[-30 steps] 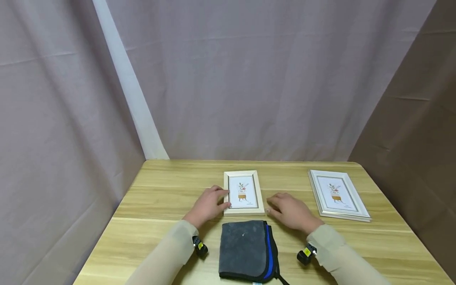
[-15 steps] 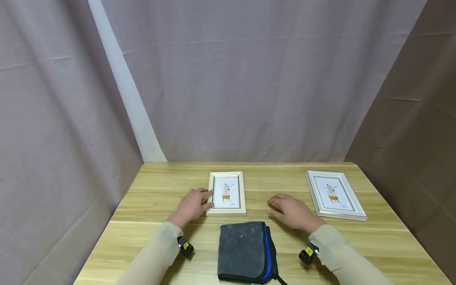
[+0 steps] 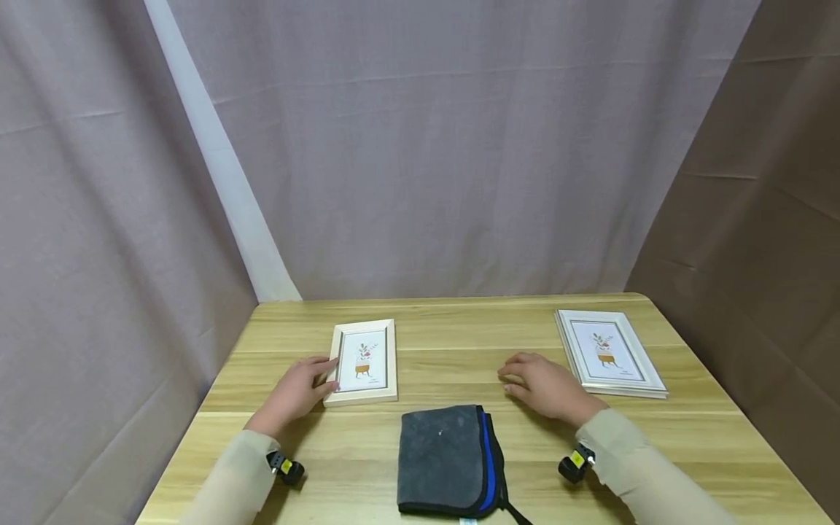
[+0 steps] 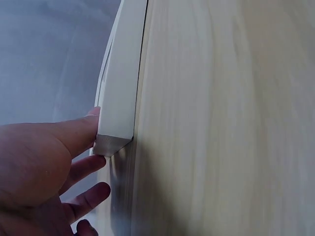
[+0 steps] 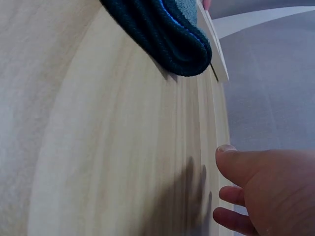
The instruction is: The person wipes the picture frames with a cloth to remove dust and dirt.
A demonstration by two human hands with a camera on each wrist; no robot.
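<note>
A cream picture frame point(image 3: 391, 364) with a drawing of a flower pot lies face up on the left half of the table. My left hand point(image 3: 298, 390) pinches its left edge, the thumb over the front near the lower corner. In the left wrist view, the frame's side point(image 4: 120, 73) stands close to the tabletop and a fingertip meets its corner. My right hand point(image 3: 547, 388) holds nothing and hovers or rests at the right of the table, its fingers loosely bent. Near the front edge lies a folded grey cloth point(image 3: 441, 456) with black and blue trim.
White picture frames point(image 3: 571, 350), apparently stacked, lie at the right, just beyond my right hand. The wooden table point(image 3: 453, 350) ends at a grey curtain point(image 3: 420, 182) behind, with a brown curtain point(image 3: 755, 255) on the right.
My left hand has slid the cream frame leftward across the table, away from the right hand. The right hand, cloth and white frames stay about where they were; the view shifts slightly.
</note>
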